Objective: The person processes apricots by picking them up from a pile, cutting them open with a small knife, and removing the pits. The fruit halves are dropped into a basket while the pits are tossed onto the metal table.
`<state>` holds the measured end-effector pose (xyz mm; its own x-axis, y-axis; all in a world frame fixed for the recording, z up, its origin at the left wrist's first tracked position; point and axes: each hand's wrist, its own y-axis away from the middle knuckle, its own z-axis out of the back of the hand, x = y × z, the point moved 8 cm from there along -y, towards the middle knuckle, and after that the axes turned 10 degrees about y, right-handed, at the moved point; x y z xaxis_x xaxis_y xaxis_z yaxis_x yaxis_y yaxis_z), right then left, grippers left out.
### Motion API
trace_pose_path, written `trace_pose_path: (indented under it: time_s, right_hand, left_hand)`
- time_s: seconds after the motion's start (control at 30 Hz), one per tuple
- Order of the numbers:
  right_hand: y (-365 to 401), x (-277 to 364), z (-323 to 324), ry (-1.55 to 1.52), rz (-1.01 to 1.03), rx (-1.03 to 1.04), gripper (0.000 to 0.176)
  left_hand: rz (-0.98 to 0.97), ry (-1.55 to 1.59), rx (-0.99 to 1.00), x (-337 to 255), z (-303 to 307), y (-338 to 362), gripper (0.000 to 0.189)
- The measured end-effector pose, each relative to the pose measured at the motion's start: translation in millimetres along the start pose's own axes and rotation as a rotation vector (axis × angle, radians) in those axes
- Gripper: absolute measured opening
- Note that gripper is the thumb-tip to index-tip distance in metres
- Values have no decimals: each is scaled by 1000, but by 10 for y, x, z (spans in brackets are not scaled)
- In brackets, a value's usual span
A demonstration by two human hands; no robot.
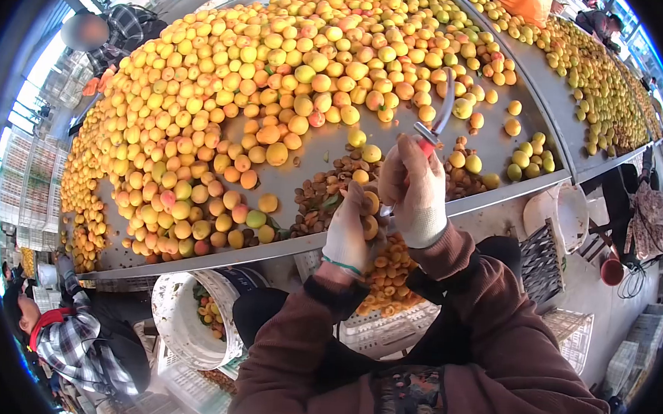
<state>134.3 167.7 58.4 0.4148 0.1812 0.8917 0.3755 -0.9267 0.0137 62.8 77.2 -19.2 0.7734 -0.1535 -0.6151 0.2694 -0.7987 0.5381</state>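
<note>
My right hand (417, 183), in a pale glove, is closed round the red handle of a curved knife (445, 108); its blade points up and away from me. Beside it, my left hand (349, 230), also gloved, is closed on apricots (370, 225) that show at its fingertips. Both hands are close together over the near edge of a metal table (303, 172). Brown apricot pits (321, 195) lie heaped just beyond my left hand. Below the hands, a crate (385, 333) holds halved apricots (392, 274).
Whole apricots (280, 47) cover much of the table, which has a raised rim. A white bucket (165, 311) stands at lower left, another bucket (563, 215) at right. One person (92, 344) sits at left; another (131, 31) is across the table. Stacked crates (29, 176) stand far left.
</note>
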Motion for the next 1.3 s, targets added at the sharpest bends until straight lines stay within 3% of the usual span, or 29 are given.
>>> trace_pose_path:
  time_s: [0.1, 0.23, 0.33, 0.4, 0.43, 0.53, 0.57, 0.63, 0.67, 0.73, 0.77, 0.83, 0.9, 0.97, 1.0, 1.13, 1.17, 1.2, 1.23, 1.3]
  right_hand:
    - [-13, -11, 63, -1, 1, -61, 33]
    - [33, -15, 80, 107, 5, -117, 30]
    - [63, 44, 22, 81, 39, -188, 28]
    - [74, 88, 15, 142, 110, -273, 26]
    - [65, 82, -20, 143, 111, -264, 26]
    - [42, 32, -28, 111, 81, -308, 27]
    - [-3, 0, -30, 34, 67, -277, 29]
    - [-32, -31, -52, -43, 47, -242, 30]
    - [-41, -35, -108, -68, 56, -192, 32]
    - [-38, -80, -192, -93, 57, -140, 33]
    - [-33, -95, -210, -57, 75, -132, 34]
    - [-26, -101, -221, -10, 87, -124, 34]
    - [-52, -105, -296, -85, 65, -33, 35]
    - [-76, -147, -312, -101, 53, 7, 37]
    - [-91, -169, -303, -154, 15, -13, 38]
    - [-400, -439, -170, -385, -94, -73, 40]
    - [-459, -515, -128, -483, -136, -117, 39]
    - [-484, -458, -145, -469, -105, -102, 40]
    - [-480, -429, -147, -470, -111, -101, 40]
    - [-483, -251, -147, -151, -28, -74, 40]
  left_hand:
    - [-35, -6, 18, 31, -94, 29, 41]
    - [22, 5, 26, 112, -81, -10, 39]
    - [-76, 50, 28, 226, -60, -139, 38]
    - [-1049, -663, 14, -160, -274, 107, 27]
    - [-1054, -660, 8, -118, -248, 78, 27]
    - [-548, -136, -43, 59, -36, -142, 22]
    - [-551, -130, -46, -2, -80, -126, 22]
    - [-313, 203, -90, 46, -55, -177, 24]
    - [-317, 203, -95, 42, 12, -218, 24]
    - [-652, -258, 31, -218, -37, -163, 16]
    - [-651, -252, 24, -212, 33, -193, 16]
    - [-876, -799, 51, -368, -128, -69, 9]
    - [-856, -816, 84, -255, -14, -285, 19]
    - [-223, 157, 229, 190, 216, -751, 14]
    - [199, 595, 113, 94, -57, -321, 17]
    - [150, 299, -22, 22, 215, -445, 37]
    - [-11, 164, -29, -140, 233, -467, 35]
    - [-170, 31, -39, -323, 219, -440, 33]
    - [-171, 33, -45, -383, 214, -419, 33]
    - [-238, -97, -123, -583, 239, -382, 29]
